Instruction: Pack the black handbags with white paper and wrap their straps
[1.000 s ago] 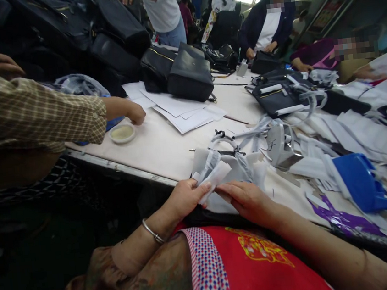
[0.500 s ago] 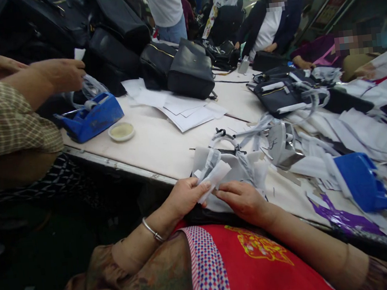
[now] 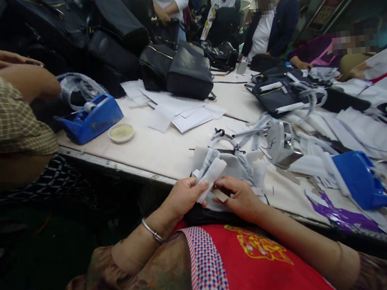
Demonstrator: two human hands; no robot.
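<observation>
A handbag (image 3: 199,156) lies before me at the table's near edge, covered in white sheets, its wrapped handle (image 3: 220,134) standing up at the back. My left hand (image 3: 187,195) is closed, thumb on top, on a folded strip of white paper (image 3: 214,176) that lies along the bag's strap. Just to its right, my right hand (image 3: 239,198) pinches a small tan piece of card (image 3: 221,194) between thumb and fingers. The card's left end comes close to the paper strip; whether they touch I cannot tell. The bag's lower part is hidden behind my hands.
At left stand a blue tape dispenser (image 3: 90,119) and a small round dish (image 3: 121,132), near a co-worker's arm (image 3: 24,82). White sheets (image 3: 190,117) and black bags (image 3: 189,71) lie beyond. On the right are a metal dispenser (image 3: 281,142), paper scraps and a blue dispenser (image 3: 358,178).
My right hand has turned and opened slightly, so the tan card now shows in its pinch. The left hand stays on the strip. The left co-worker's hands have drawn back leftward from the dispenser.
</observation>
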